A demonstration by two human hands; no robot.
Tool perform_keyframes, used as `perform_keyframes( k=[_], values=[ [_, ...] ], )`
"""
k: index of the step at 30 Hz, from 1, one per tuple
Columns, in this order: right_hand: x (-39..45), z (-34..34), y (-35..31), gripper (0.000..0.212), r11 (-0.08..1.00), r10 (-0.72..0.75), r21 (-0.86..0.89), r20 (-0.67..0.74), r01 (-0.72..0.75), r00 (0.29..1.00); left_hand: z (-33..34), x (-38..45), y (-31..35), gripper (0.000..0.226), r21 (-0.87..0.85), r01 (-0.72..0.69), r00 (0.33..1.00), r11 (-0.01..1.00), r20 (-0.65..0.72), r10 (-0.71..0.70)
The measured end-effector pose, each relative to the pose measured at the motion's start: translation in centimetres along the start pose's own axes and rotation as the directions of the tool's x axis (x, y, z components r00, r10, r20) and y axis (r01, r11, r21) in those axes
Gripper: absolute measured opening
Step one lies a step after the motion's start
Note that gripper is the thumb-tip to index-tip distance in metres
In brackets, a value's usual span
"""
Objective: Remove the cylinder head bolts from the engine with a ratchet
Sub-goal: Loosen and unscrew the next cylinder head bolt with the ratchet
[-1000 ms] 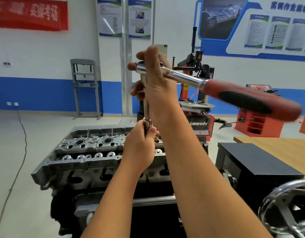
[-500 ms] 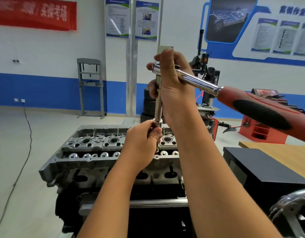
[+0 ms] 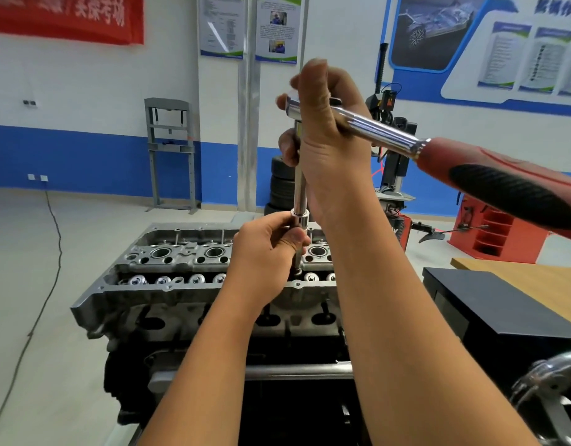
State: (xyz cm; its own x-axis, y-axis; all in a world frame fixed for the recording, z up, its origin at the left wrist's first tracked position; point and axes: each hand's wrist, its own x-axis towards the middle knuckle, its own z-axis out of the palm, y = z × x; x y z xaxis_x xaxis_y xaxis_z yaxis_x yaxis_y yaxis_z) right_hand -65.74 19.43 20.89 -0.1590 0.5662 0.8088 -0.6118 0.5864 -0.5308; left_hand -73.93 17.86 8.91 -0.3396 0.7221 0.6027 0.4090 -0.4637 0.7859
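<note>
A grey engine with its cylinder head (image 3: 168, 268) uncovered stands in front of me. My right hand (image 3: 326, 149) grips the head of a chrome ratchet (image 3: 380, 130), whose red and black handle (image 3: 509, 191) points to the right. A long chrome extension bar (image 3: 299, 191) hangs straight down from the ratchet head. My left hand (image 3: 268, 249) pinches the socket (image 3: 299, 220) at the bar's lower end. A thin bolt shank (image 3: 297, 263) shows below my fingers, just above the cylinder head.
A black box (image 3: 490, 310) and a wooden table (image 3: 541, 284) stand to the right of the engine. A chrome handwheel (image 3: 554, 381) is at the lower right. Behind are stacked tyres (image 3: 282, 188), a tyre machine (image 3: 396, 156), a grey press frame (image 3: 170, 152) and an orange rack (image 3: 493, 233).
The ratchet, the bar and both hands have risen a little above the cylinder head, and more of the bolt shank shows below my left hand.
</note>
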Motion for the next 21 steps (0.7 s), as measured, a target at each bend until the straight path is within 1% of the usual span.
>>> perform_keyframes(
  k=[2,4,5,7,9,11,13,14,15,16,18,19,21],
  values=[
    [0.1,0.1,0.0,0.045,1.000,0.013,-0.011,-0.026,-0.013,1.000,-0.1,0.0,0.1,0.026,-0.032,0.004,1.000,0.999,0.030,-0.003],
    [0.3,0.1,0.1,0.033,0.998,0.036,-0.056,-0.039,-0.038,0.999,-0.1,0.0,0.3,0.027,-0.033,0.004,0.998,0.999,0.062,-0.002],
    [0.3,0.0,0.2,0.028,0.994,0.056,-0.090,-0.033,-0.059,0.998,-0.1,0.0,0.4,0.026,-0.018,-0.001,0.998,1.000,0.057,0.002],
    [0.4,-0.3,0.3,0.030,0.987,0.103,-0.122,0.006,-0.102,0.995,0.1,-0.2,0.5,0.025,0.007,-0.017,1.000,1.000,0.010,0.017],
    [0.6,-1.0,0.2,0.036,0.985,0.166,-0.049,0.061,-0.163,0.984,0.5,-0.4,0.5,0.022,0.009,-0.019,0.999,1.000,-0.028,0.019],
    [0.7,-1.9,0.0,0.043,0.961,0.258,0.076,0.106,-0.267,0.960,0.8,-0.6,0.6,0.019,0.024,-0.021,0.999,1.000,-0.045,0.022],
    [0.8,-2.7,-0.2,0.047,0.927,0.319,0.165,0.118,-0.336,0.940,0.8,-0.6,0.5,0.019,0.070,-0.028,0.999,0.997,-0.014,0.029],
    [0.8,-2.7,-0.2,0.047,0.924,0.322,0.183,0.098,-0.335,0.942,0.6,-0.5,0.5,0.020,0.077,-0.022,1.000,0.997,0.018,0.021],
    [0.7,-2.5,0.0,0.045,0.939,0.294,0.171,0.054,-0.299,0.954,0.4,-0.4,0.4,0.021,0.070,-0.013,0.999,0.997,0.050,0.010],
    [0.5,-2.2,0.1,0.042,0.965,0.233,0.125,0.000,-0.231,0.972,0.3,-0.3,0.3,0.023,0.063,-0.012,0.997,0.998,0.071,0.008],
    [0.0,-1.2,0.5,0.033,0.997,0.064,-0.035,-0.080,-0.067,0.995,0.1,-0.1,0.2,0.025,0.069,-0.034,0.997,0.997,0.071,0.029],
    [-0.1,-0.8,0.8,0.030,0.993,-0.010,-0.116,-0.100,-0.002,0.995,0.1,-0.1,0.2,0.027,0.072,-0.046,0.997,0.996,0.060,0.042],
    [0.1,-0.3,1.2,0.034,0.942,-0.124,-0.324,-0.111,0.082,0.986,0.1,-0.1,0.1,0.030,0.057,-0.059,0.998,0.997,0.039,0.056]
  ],
)
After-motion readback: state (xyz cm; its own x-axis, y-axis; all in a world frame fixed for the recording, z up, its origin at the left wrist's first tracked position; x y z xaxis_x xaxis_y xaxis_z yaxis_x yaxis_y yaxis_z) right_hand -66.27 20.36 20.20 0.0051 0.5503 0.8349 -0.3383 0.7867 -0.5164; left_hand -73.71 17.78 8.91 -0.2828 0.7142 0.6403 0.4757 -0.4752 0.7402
